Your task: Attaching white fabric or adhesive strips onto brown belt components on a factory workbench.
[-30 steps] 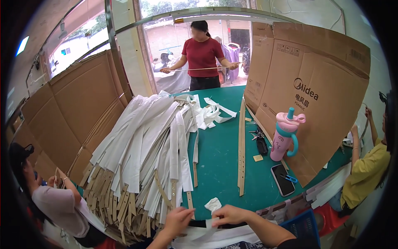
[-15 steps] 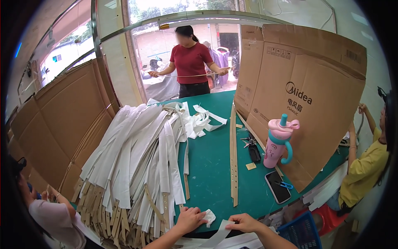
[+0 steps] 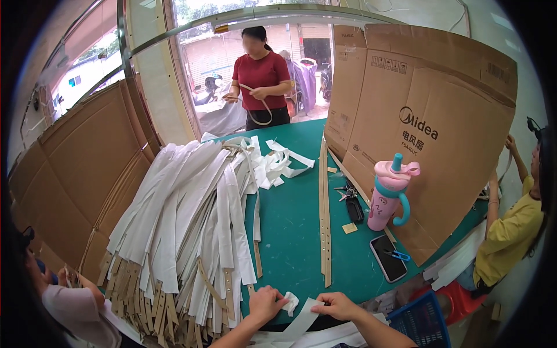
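Observation:
At the near edge of the green table (image 3: 290,232), my left hand (image 3: 267,304) is closed on a crumpled white strip (image 3: 290,303) at its fingertips. A little to the right, my right hand (image 3: 337,306) pinches the upper end of a flat white strip (image 3: 303,320) between thumb and fingers. That strip slants down to the left, over more white material by my lap. Left of my left hand lies a large heap of white-covered strips (image 3: 180,203); tan, belt-like ends with holes stick out at its near side.
Two tan strips with holes (image 3: 325,232) lie lengthwise. Right of them are keys (image 3: 351,203), a pink tumbler (image 3: 386,200), a phone (image 3: 387,258) with a blue cutter (image 3: 400,255), and a standing cardboard sheet (image 3: 441,98). White scraps (image 3: 278,165) lie beyond the heap. Co-workers are left, right and opposite.
The person opposite has brought their hands together, and the stretched strip now hangs in a loop. My hands keep nearly the same place and hold; the view has shifted slightly.

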Demonstrator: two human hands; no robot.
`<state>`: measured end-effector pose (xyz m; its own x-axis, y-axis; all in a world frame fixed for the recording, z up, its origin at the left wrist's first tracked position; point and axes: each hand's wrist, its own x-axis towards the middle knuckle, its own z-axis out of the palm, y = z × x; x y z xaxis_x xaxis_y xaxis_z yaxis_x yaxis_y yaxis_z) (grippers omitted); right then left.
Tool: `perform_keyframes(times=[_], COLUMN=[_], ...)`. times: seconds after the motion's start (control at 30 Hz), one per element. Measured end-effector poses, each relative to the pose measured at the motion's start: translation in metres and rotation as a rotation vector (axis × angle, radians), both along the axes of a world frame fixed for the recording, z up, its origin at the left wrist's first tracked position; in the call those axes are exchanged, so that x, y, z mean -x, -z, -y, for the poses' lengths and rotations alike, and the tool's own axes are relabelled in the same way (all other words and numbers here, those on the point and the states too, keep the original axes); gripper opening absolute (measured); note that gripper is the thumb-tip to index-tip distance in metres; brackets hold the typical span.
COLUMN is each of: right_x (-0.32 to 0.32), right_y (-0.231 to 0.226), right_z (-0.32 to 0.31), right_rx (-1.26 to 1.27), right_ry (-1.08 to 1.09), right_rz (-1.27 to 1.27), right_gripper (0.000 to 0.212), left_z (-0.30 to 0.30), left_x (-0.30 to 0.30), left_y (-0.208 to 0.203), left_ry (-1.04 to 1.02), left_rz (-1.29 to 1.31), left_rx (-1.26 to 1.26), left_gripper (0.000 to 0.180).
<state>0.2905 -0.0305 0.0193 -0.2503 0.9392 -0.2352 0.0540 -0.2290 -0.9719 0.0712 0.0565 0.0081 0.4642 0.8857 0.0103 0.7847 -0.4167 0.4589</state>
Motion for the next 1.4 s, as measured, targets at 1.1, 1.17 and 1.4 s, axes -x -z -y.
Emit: perform_keyframes(times=[1.1, 1.17, 1.4], right_x=[-0.009, 0.003, 0.015], right_y=[-0.043, -0.052, -0.056], right_z=[-0.071, -0.064, -0.061], right_rx=[0.023, -0.043, -0.099], right_ry=[0.323, 0.324, 0.19], right_rz=[-0.33, -0.388, -0.424], right_gripper=[0.013, 0.015, 0.014], left_z=[0.04, 0.042, 0.047], left_x=[0.004, 0.005, 0.01], left_y=[-0.025, -0.029, -0.032], left_ry=[-0.149, -0.154, -0.13], left_rz=[0.961, 0.964, 0.891], left_rx=[0.814, 0.773, 0.712], left_gripper=[0.009, 0.009, 0.007])
